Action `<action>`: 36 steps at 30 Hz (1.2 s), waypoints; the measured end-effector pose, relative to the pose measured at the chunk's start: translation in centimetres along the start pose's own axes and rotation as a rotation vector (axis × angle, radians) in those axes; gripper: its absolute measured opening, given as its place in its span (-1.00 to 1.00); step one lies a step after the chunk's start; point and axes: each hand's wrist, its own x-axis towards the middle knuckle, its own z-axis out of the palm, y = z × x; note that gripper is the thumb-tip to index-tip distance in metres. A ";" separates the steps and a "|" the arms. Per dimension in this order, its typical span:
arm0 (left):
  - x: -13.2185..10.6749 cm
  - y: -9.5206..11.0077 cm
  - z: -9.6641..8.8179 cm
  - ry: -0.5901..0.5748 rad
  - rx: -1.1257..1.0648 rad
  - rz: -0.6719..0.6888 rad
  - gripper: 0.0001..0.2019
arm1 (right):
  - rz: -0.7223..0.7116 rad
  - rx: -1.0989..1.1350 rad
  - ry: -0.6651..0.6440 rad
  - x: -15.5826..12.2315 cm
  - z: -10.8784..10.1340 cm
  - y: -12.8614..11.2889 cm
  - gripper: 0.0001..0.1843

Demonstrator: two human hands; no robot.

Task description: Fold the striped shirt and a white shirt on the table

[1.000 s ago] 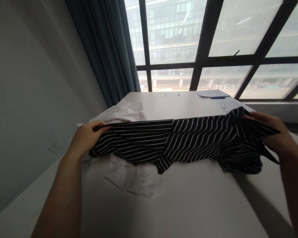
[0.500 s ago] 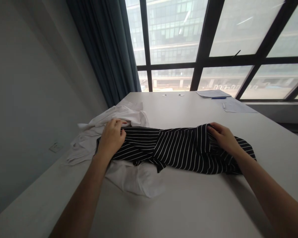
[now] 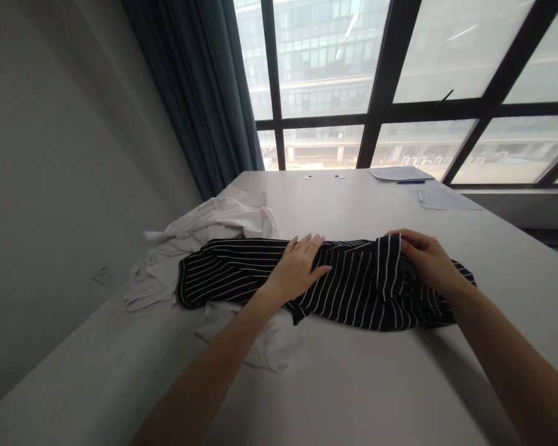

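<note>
A black garment with thin white stripes [image 3: 348, 285] lies folded lengthwise across the table, its exact kind unclear. Flat on its middle rests my left hand [image 3: 300, 263], fingers stretched out and thumb apart. My right hand [image 3: 423, 257] pinches a raised fold near the garment's right end, with the fingertips partly hidden behind the cloth. Under and behind the striped piece's left part is a crumpled white cloth [image 3: 242, 214], part of which sticks out at the front below my left forearm.
The white table [image 3: 353, 384] runs back to large windows. At its far right lie papers [image 3: 451, 198] and a blue pen [image 3: 411, 182]. A dark blue curtain [image 3: 199, 80] and a wall with a socket [image 3: 103, 275] stand on the left.
My left hand has moved right from the garment's left end to its middle and flattened out. My right hand keeps its hold, and the fold there has shifted slightly right.
</note>
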 end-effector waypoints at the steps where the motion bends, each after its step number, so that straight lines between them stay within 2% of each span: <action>1: 0.8 0.7 0.1 -0.009 -0.066 0.028 -0.40 | 0.004 0.011 0.009 0.0 0.1 -0.2 -0.64; 3: 2.2 2.1 0.4 -0.021 -0.195 0.090 -0.36 | -0.002 -0.002 0.019 -0.1 0.4 -0.7 -0.65; 6: 3.9 3.8 0.9 -0.024 -0.278 0.109 -0.71 | -0.032 -0.122 -0.024 0.0 0.2 -1.8 -0.62; 8: 4.4 4.1 1.0 0.007 -0.272 0.021 -0.80 | -0.022 -0.221 -0.098 0.0 -0.7 -2.2 -0.57; 11: 4.4 3.3 0.8 0.091 -0.253 -0.137 -0.80 | 0.102 -0.333 -0.275 0.0 -3.3 -2.0 -0.47; 13: 4.1 2.4 0.5 0.139 -0.250 -0.190 -0.81 | 0.217 -0.403 -0.390 -0.1 -5.3 -1.4 -0.40; 17: 3.3 0.5 0.2 0.226 -0.269 -0.268 -0.77 | 0.331 -0.447 -0.502 -0.3 -7.6 0.0 -0.33; 20: 2.6 -0.2 0.3 0.227 -0.243 -0.281 -0.77 | 0.313 -0.407 -0.525 -0.4 -7.0 0.8 -0.35; 24: 1.1 -0.5 1.0 0.141 -0.136 -0.249 -0.80 | 0.280 -0.478 -0.574 -1.2 -4.3 2.7 -0.30; 29: -1.4 -0.7 2.1 -0.056 0.065 -0.201 -0.81 | 0.064 -0.647 -0.506 -3.8 -2.0 5.0 -0.45; 32: -2.7 -1.0 2.5 -0.134 0.084 -0.165 -0.81 | 0.031 -0.625 -0.541 -5.8 -1.9 4.3 -0.61; 36: -4.5 -1.2 2.3 -0.143 -0.069 -0.049 -0.79 | 0.135 -0.570 -0.653 -8.9 -1.9 0.8 -0.68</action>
